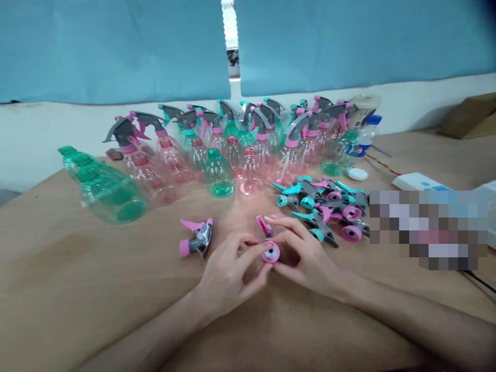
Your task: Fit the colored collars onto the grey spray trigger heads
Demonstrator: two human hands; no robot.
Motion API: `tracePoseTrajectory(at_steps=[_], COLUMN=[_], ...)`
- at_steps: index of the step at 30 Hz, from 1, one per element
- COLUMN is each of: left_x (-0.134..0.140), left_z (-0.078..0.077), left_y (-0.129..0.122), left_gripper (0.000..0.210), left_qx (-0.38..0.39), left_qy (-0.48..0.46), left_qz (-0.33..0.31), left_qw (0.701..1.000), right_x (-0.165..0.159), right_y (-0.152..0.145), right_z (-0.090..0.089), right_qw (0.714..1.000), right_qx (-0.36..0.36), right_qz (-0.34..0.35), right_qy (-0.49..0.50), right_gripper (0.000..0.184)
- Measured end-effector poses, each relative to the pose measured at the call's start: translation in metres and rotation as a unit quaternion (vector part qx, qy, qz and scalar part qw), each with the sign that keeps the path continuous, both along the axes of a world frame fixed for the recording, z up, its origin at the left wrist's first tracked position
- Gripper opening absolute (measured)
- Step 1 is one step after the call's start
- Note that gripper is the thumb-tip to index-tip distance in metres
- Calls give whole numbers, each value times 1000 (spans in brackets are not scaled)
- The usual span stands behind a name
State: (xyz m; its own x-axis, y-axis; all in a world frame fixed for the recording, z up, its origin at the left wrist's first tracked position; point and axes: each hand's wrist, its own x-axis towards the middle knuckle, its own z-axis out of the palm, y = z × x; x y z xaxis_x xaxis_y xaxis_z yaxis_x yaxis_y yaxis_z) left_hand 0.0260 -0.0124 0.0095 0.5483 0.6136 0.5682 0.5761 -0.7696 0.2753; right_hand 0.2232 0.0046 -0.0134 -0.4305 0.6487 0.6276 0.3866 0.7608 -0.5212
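Sprayer head [270, 252], pink-collared, sits between both hands over the near middle of the table [77, 289], collar opening toward the camera. Left hand [230, 271]: thumb and fingers pinched on the collar. Right hand [312, 253]: fingertips clamped on the same part from the other side, one finger up near the trigger. No dip tube seen on it. Progress, judging by the layout: partway, well advanced on the bottles. Capped spray bottles [292, 157], pink and green, fill most of the back rows, sprayers upright on their necks. Open-necked ones remain: green bottle [219, 175] in front centre, pink bottle [250, 173] just beside it, plus overlapping green bottles [114, 199] at far left. Unfitted parts also left: loose sprayer pile [325, 213], pink and teal, beyond the right hand, and lone pink-collared sprayer [201, 239] lying left of the hands. Exact back-row count unclear, overlaps and blur.
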Motion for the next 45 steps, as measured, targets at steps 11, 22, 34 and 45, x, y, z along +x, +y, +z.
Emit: tracePoseTrajectory(at_steps=[11,22,34,45], left_x=[4,-2,3,7], left_z=[2,-7,0,-2], left_y=[0,9,2,0], left_gripper=[21,23,18,24], left_qx=[-19,-79,-160,-153], left_qy=[24,-1,-31,-20], left_qz=[-20,8,-11,17], left_qw=[999,997,986,988], right_x=[0,1,3,1], right_y=[0,3,7,6], right_z=[0,5,2,9], right_qw=[1000,997,994,989], right_qx=[7,-82,-110,-142], right_qz=[2,2,28,15], right_qy=[0,-11,4,37], right_gripper=[23,19,20,16])
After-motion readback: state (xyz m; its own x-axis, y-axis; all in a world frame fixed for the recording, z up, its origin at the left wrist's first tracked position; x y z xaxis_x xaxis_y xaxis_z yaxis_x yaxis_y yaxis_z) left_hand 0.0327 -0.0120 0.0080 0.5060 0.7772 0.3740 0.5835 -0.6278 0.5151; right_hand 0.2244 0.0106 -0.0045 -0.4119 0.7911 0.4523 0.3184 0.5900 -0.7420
